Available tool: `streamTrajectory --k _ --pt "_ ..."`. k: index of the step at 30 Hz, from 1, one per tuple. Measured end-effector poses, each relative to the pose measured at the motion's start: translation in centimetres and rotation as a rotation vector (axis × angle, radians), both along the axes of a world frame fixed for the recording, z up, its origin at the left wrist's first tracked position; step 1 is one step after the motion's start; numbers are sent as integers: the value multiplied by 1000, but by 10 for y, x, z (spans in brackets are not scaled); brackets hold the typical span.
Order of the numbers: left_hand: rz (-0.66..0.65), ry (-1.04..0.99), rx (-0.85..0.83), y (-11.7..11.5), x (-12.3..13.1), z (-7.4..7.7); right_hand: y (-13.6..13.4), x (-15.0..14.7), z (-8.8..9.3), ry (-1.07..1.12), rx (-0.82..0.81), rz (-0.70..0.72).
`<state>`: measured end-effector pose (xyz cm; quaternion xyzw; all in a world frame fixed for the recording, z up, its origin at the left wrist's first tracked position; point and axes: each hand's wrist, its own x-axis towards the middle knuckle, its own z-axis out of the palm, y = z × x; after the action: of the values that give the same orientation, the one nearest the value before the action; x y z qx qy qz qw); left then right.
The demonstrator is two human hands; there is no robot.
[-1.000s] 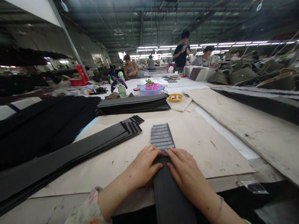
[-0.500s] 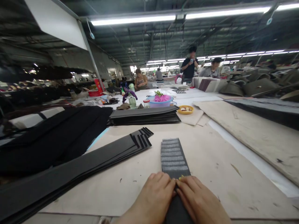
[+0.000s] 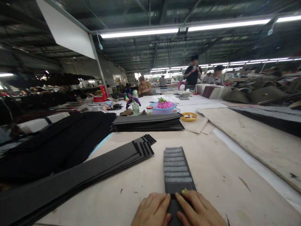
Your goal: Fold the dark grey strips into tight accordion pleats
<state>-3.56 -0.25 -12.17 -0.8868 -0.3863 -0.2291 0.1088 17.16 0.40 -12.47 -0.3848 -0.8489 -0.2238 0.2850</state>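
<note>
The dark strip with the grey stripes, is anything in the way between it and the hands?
Nothing visible is: the left hand and right hand both touch the dark strip. A small yellow bit shows beside the right hand's fingers.

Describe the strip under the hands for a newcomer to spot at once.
Find the pale work surface, then its near side, where the left hand and right hand nearly meet. The dark strip runs forward from under both. Unlike the fanned dark stack to its left, its far end carries pale grey crossbands.

Yellow dish point(image 3: 189, 120) near blue basin point(image 3: 164, 111), lit ceiling tube point(image 3: 141, 33)
</note>
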Motion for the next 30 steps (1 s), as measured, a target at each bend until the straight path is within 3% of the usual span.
streamTrajectory --k 6,12,16,19,24,30 --pt "25 -165 -396 -14 4 20 -14 -8 30 101 -185 9" --pt "44 -233 -704 2 0 58 -18 -10 34 161 -318 13" --pt "41 -197 -616 30 7 76 -19 -9 31 187 -329 12" --pt "85 -79 -526 42 18 73 -17 -7 27 179 -295 16" --pt "167 58 -492 40 32 63 -8 -2 12 144 -192 62" --pt "200 -55 -507 47 35 66 4 1 -5 128 -22 95"
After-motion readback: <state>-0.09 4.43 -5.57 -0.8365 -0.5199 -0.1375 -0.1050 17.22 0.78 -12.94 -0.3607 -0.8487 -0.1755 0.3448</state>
